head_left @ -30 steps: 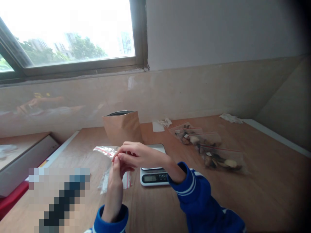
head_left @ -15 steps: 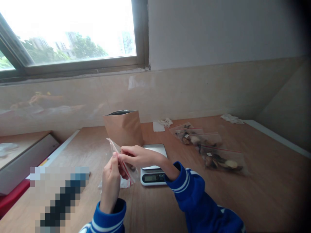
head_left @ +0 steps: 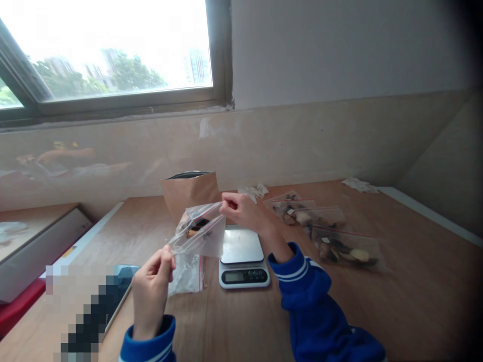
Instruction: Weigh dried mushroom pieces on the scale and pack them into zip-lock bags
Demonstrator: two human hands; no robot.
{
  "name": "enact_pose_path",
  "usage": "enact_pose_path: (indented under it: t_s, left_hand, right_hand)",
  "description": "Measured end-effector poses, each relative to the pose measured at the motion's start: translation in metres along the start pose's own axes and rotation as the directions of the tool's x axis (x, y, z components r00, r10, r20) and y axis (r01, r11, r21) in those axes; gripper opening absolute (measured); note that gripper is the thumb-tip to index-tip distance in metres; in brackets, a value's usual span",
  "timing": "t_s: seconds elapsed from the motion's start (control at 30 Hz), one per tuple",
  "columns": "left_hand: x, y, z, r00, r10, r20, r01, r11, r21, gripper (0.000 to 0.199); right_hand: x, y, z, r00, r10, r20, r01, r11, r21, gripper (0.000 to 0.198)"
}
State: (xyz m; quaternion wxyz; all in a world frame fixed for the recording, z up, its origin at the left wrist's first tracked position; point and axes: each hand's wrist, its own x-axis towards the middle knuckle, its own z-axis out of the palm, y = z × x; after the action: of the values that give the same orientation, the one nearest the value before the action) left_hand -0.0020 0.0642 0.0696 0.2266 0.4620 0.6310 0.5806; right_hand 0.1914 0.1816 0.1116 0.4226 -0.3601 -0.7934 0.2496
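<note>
A clear zip bag (head_left: 211, 239) with a red seal line is stretched slantwise between my hands, above the table. Dark and brown pieces show through its plastic. My left hand (head_left: 153, 279) pinches the lower left end of the bag. Higher up, my right hand (head_left: 247, 216) pinches the upper right end beside the red line. Just right of the bag stands a white kitchen scale (head_left: 241, 246) with a bare metal plate; its display is unreadable. More clear zip bags (head_left: 186, 276) lie flat under the held one. Behind it, a brown paper pouch (head_left: 181, 193) stands upright with its mouth open.
Filled zip bags (head_left: 347, 249) of dark and pale dried pieces overlap on the right of the wooden table (head_left: 241, 327). Crumpled white scraps (head_left: 360, 185) lie along the back edge. A pixelated dark object (head_left: 98, 301) is at the left. Wall and window rise behind.
My hands have moved apart, the right one up and to the right, the left one down and to the left. The zip bag is now spread between them, and the scale is uncovered.
</note>
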Motion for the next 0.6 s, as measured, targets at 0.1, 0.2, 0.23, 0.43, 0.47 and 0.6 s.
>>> enact_pose_path:
  t_s: [0.1, 0.2, 0.23, 0.43, 0.47, 0.6]
  left_hand:
    - [0.001, 0.002, 0.002, 0.996, -0.041, 0.074, 0.050, 0.991, -0.124, 0.042]
    - [-0.002, -0.001, 0.014, 0.990, -0.132, 0.059, 0.144, 0.925, -0.351, 0.043]
    - [-0.003, -0.003, 0.018, 0.982, -0.177, 0.069, 0.190, 0.886, -0.423, 0.043]
    - [-0.014, -0.024, 0.049, 0.932, -0.292, 0.214, 0.362, 0.778, -0.514, 0.047]
    - [-0.015, -0.026, 0.053, 0.929, -0.256, 0.268, 0.363, 0.776, -0.516, 0.057]
    - [-0.013, -0.034, 0.057, 0.894, -0.210, 0.396, 0.423, 0.686, -0.592, 0.072]
  right_hand:
    - [0.000, -0.001, -0.007, 0.999, -0.038, 0.004, 0.037, 0.990, 0.133, 0.024]
    - [-0.004, -0.010, 0.001, 0.995, -0.064, 0.078, 0.037, 0.951, 0.308, 0.023]
    - [-0.005, -0.013, 0.005, 0.993, -0.066, 0.100, 0.025, 0.930, 0.367, 0.022]
    - [-0.007, -0.021, 0.027, 0.973, -0.053, 0.223, -0.079, 0.835, 0.544, 0.027]
    - [-0.007, -0.021, 0.030, 0.965, -0.049, 0.259, -0.096, 0.849, 0.520, 0.027]
    - [-0.008, -0.016, 0.031, 0.942, 0.057, 0.331, -0.088, 0.993, 0.080, 0.023]
